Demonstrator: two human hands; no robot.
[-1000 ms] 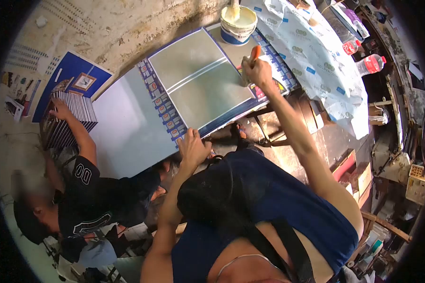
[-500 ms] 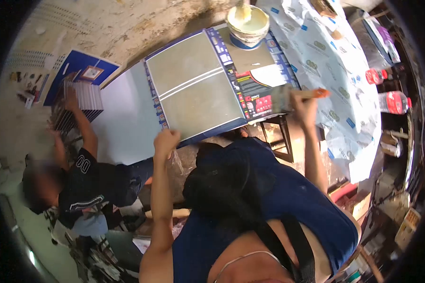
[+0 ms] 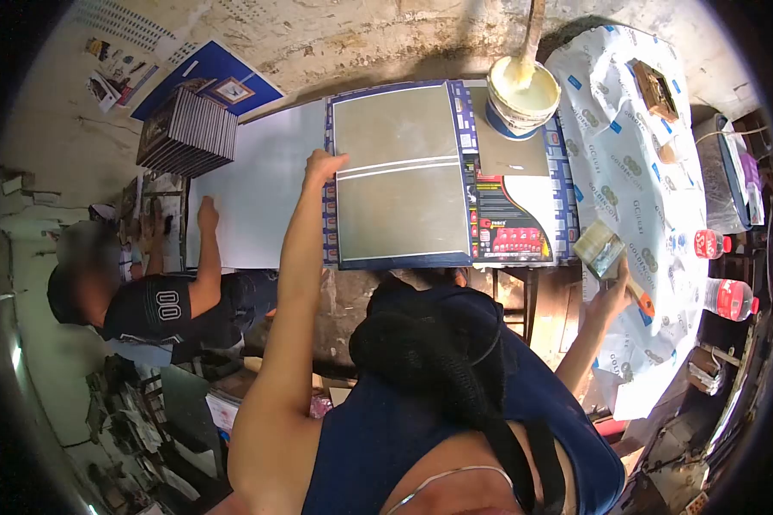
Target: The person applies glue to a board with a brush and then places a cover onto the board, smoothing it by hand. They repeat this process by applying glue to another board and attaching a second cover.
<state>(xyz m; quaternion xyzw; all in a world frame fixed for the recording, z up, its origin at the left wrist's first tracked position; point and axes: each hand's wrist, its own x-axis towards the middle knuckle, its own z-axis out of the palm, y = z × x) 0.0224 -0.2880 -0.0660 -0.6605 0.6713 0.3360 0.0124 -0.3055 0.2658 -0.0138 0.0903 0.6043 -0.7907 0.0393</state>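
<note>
Fingers of our right hand [image 3: 611, 290] clamp a glue brush [image 3: 599, 247]; our left hand [image 3: 322, 165] rests on the printed board [image 3: 404, 176].
Stained concrete [image 3: 361, 43] lies beyond the board; a bucket [image 3: 514, 120] of pale glue stands at its 1 o'clock. Our brush hangs off the board at 4 o'clock. We cannot tell whether the left fingers grip the corner.

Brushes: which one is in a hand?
The orange-handled brush, held in the right hand past the board's edge; the other brush stands in the white bucket.
</note>
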